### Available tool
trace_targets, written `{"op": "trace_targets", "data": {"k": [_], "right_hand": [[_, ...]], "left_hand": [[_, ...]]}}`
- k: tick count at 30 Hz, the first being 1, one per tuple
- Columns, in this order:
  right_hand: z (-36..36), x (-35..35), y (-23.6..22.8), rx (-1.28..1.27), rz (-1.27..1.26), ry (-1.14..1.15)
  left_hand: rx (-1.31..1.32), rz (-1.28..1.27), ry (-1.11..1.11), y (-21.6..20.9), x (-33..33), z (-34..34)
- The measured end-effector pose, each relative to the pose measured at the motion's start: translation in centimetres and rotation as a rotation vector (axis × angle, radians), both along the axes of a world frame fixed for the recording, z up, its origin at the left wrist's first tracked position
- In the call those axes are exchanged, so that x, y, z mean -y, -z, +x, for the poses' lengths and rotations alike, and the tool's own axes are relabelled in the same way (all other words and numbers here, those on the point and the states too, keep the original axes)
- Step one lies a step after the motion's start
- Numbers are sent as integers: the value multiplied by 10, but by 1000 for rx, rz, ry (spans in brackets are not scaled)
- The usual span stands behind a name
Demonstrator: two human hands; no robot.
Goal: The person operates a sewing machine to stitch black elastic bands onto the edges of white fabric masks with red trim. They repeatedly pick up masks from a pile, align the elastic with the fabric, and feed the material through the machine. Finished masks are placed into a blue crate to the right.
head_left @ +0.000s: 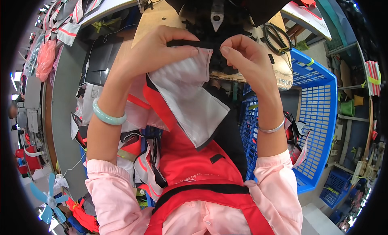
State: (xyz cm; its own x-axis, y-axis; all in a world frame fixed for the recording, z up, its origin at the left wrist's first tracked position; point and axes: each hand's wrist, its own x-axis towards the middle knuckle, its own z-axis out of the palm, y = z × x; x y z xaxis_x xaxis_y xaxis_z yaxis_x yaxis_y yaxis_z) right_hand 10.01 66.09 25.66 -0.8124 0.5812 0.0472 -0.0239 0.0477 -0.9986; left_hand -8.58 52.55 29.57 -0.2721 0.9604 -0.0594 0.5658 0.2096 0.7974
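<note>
My left hand (163, 53) is closed on a grey-white fabric piece (188, 91) with dark edging, pinching its top edge between thumb and fingers. A narrow black strip (190, 44) runs along that edge, under my left fingers and across to the right. Its far end reaches the fingertips of my right hand (250, 59), which are closed in a pinch. The fabric hangs down over my red apron (194, 162), and a red part shows along its left side. Just beyond my hands is the pointed metal tip (217, 18) of a dark machine.
Black scraps and dark-handled scissors (277, 39) lie on the wooden worktable (153, 21). A blue plastic basket (319, 126) with fabric pieces stands at my right. More grey, red and black pieces (135, 154) are heaped at my left. A blue fan (50, 200) stands lower left.
</note>
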Motion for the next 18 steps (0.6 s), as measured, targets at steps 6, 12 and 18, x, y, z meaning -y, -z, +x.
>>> {"op": "trace_targets", "data": {"k": [6,12,18], "right_hand": [[-8,-2,1,-5,-22,30],[-16,-9,10,-40,-36,49],[-26,-13,15,-94,-107,47]], "left_hand": [[31,27,5,0,-7,-3],[56,-17,8,5,-16,-10],[160,-35,-6,9,-24,-18]]}}
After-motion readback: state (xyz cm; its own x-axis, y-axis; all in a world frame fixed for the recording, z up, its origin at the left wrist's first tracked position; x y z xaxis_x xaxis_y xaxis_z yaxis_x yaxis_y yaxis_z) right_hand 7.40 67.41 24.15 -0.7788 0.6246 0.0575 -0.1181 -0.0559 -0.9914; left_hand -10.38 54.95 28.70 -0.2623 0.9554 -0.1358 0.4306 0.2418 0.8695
